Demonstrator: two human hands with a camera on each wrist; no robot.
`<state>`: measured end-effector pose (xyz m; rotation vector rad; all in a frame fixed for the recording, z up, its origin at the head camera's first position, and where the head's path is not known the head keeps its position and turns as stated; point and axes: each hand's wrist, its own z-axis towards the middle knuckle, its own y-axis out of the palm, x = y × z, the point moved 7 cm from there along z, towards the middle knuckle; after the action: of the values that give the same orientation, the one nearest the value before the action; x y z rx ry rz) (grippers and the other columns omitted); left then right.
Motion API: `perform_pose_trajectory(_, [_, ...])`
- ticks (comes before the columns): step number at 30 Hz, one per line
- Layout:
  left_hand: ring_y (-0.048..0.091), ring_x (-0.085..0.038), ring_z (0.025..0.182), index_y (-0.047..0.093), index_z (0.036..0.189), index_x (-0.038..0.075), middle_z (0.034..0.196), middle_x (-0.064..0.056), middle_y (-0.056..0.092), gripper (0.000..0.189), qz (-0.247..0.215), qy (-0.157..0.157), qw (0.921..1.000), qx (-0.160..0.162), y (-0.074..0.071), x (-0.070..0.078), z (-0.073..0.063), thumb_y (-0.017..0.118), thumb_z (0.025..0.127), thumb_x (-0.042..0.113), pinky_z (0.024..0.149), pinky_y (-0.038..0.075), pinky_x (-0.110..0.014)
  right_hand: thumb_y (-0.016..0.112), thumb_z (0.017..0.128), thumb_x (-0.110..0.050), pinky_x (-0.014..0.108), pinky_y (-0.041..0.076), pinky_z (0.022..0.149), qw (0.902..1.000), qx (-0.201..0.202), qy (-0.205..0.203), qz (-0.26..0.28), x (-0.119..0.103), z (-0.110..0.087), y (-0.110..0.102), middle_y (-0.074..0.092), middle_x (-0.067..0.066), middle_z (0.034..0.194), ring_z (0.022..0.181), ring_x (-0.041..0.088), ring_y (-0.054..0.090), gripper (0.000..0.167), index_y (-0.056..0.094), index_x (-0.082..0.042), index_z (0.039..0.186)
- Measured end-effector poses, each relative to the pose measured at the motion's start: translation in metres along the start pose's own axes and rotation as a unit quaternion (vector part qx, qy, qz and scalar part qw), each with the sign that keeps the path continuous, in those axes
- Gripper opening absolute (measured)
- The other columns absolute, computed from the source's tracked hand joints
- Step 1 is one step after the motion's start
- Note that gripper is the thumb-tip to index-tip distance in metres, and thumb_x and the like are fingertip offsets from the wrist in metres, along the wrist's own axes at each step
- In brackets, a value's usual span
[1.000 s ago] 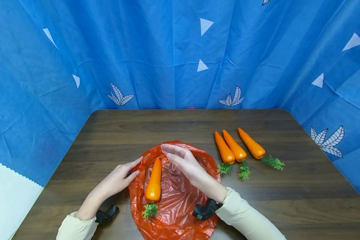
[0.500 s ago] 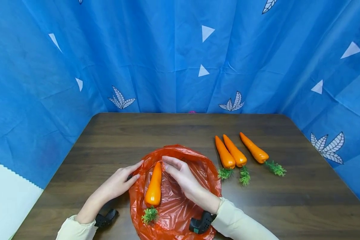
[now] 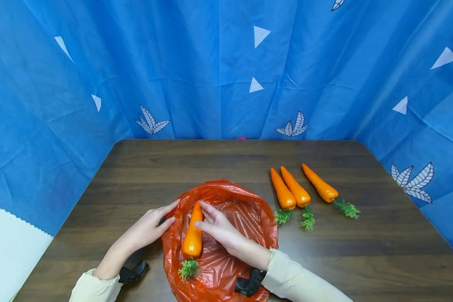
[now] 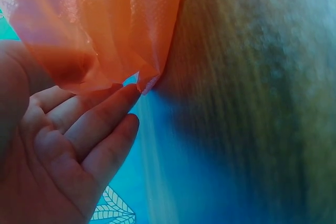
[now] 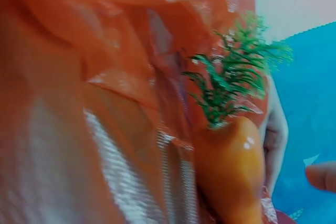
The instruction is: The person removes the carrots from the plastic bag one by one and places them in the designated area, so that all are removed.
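Note:
In the head view an orange toy carrot (image 3: 192, 237) with a green leafy top lies inside a spread red plastic bag (image 3: 226, 274). My right hand (image 3: 219, 233) is over the bag at the carrot's upper right, its thumb stretched over the carrot and its fingers alongside the tip. Whether they touch it I cannot tell. The right wrist view shows the carrot (image 5: 228, 166) near, with a fingertip apart from it at right. My left hand (image 3: 151, 226) rests its fingers against the bag's left rim. Up close, those loosely straight fingers touch the bag's edge (image 4: 105, 72).
Three more carrots lie on the wooden table (image 3: 154, 167) right of the bag: a left one (image 3: 282, 191), a middle one (image 3: 295, 187) and a right one (image 3: 320, 183). A blue curtain (image 3: 226, 63) surrounds the table's far side. Black cameras sit at both wrists.
My right hand has come down and to the left, from above the bag's far rim to the carrot inside. The left hand stays at the rim. The camera view tilted slightly.

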<state>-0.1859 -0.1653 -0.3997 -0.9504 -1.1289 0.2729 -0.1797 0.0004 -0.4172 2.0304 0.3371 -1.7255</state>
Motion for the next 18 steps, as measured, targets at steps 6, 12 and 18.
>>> perform_pose_trajectory(6, [0.057, -0.03, 0.108, 0.039, 0.14, -0.002, 0.129, -0.02, 0.052, 0.052, 0.007, -0.004, 1.0, -0.002, 0.0, -0.001, 0.0, 0.058, 0.094, 0.014, 0.088, 0.046, -0.045, 0.066, 0.086, -0.005, 0.041, 0.02, 0.108, 0.9989, -0.001, -0.003, -0.048, 0.011, 0.002, 0.009, 0.013, 0.012, 0.153, 0.138, 0.024, 0.014, 0.081, 0.015, -0.006, 0.15])
perform_pose_trajectory(12, [0.058, -0.029, 0.106, 0.04, 0.139, -0.004, 0.13, -0.021, 0.051, 0.051, 0.005, -0.007, 1.0, 0.001, 0.0, 0.0, 0.001, 0.058, 0.093, 0.011, 0.087, 0.047, -0.044, 0.074, 0.081, -0.011, 0.039, 0.03, 0.104, 0.995, 0.035, -0.015, -0.093, 0.016, 0.005, 0.014, 0.017, 0.01, 0.153, 0.135, 0.022, 0.025, 0.093, 0.012, -0.009, 0.151])
perform_pose_trajectory(18, [0.056, -0.03, 0.109, 0.04, 0.139, -0.004, 0.131, -0.021, 0.05, 0.051, -0.001, -0.012, 0.9999, -0.005, 0.002, -0.002, 0.001, 0.058, 0.094, 0.012, 0.088, 0.046, -0.043, 0.072, 0.081, -0.008, 0.041, 0.032, 0.103, 0.994, 0.045, -0.011, -0.1, 0.017, 0.005, 0.014, 0.019, 0.012, 0.152, 0.132, 0.023, 0.03, 0.093, 0.011, -0.01, 0.151])
